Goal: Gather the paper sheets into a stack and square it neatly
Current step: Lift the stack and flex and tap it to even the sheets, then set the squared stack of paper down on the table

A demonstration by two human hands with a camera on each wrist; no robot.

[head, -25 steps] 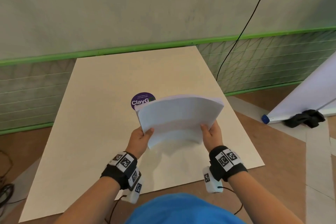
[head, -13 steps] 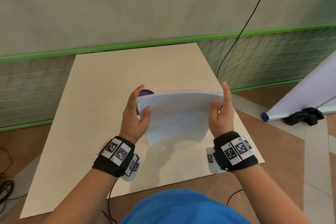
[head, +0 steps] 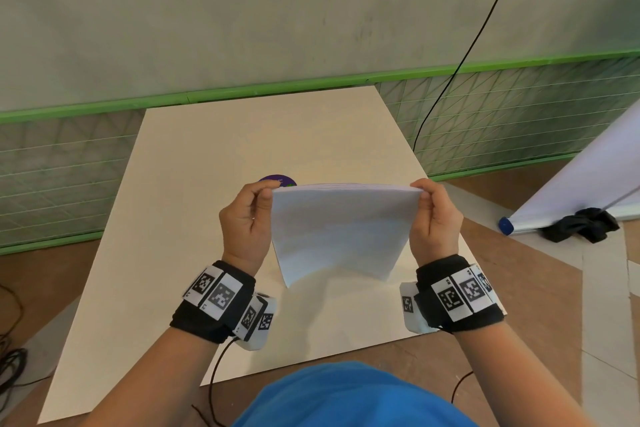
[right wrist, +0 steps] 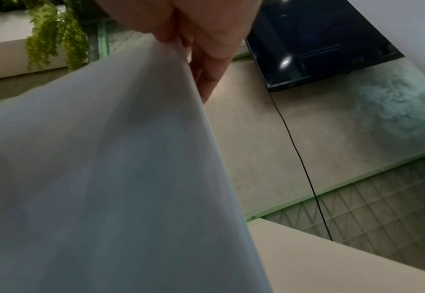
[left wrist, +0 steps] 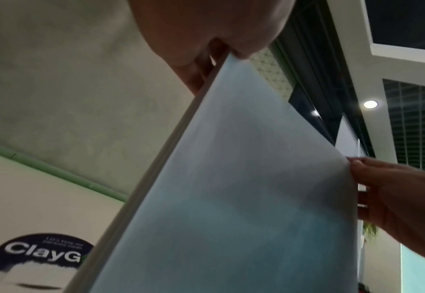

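A stack of white paper sheets (head: 341, 229) stands nearly upright above the cream board (head: 194, 204), its lower edge close to the surface. My left hand (head: 247, 218) pinches the stack's upper left corner, thumb in front and fingers behind. My right hand (head: 434, 218) pinches the upper right corner the same way. In the left wrist view the paper stack (left wrist: 231, 198) fills the middle, its layered edge showing, with the left hand (left wrist: 213, 25) at the top and the right hand (left wrist: 394, 204) at the far side. The right wrist view shows the paper (right wrist: 93, 188) under the right hand (right wrist: 196, 29).
A round purple ClayG sticker (head: 277, 180) lies on the board behind the stack. A black cable (head: 460, 62) hangs down the wall at the right. On the floor to the right lie a rolled white sheet (head: 581, 180) and a black cloth (head: 578, 229).
The stack has gone from a bowed, tilted hold to nearly upright. Both hands slid from its lower edge up to the top corners, and the fingers that pointed up now curl over them.
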